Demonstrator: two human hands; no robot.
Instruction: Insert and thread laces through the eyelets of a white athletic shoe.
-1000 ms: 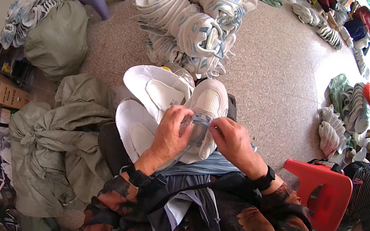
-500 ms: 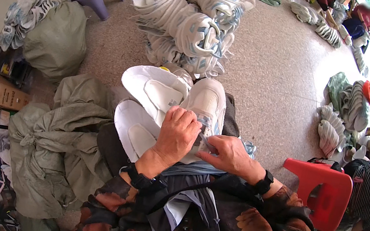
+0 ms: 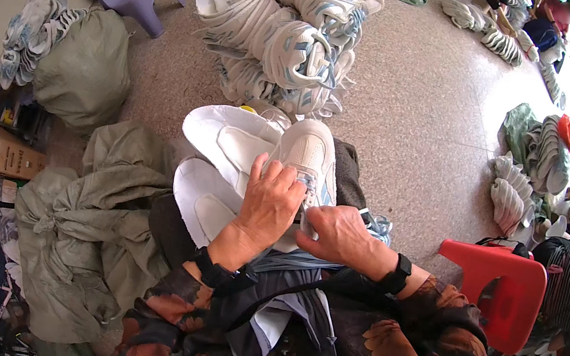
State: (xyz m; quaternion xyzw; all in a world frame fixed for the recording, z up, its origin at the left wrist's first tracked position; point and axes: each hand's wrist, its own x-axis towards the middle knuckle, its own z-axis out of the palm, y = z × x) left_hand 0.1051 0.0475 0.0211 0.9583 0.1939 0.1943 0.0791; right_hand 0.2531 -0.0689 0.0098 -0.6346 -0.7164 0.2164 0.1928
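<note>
Mostly white shoe [image 3: 310, 153], rounded toe [image 3: 308, 132], pale-blue trim [image 3: 327, 185]

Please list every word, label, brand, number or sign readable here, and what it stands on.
Brown cardboard box: a short line of dark printing, too small and blurred to quote.
White shoe at the hands: no lettering can be made out.
Elsewhere: no text clear enough to quote.
</note>
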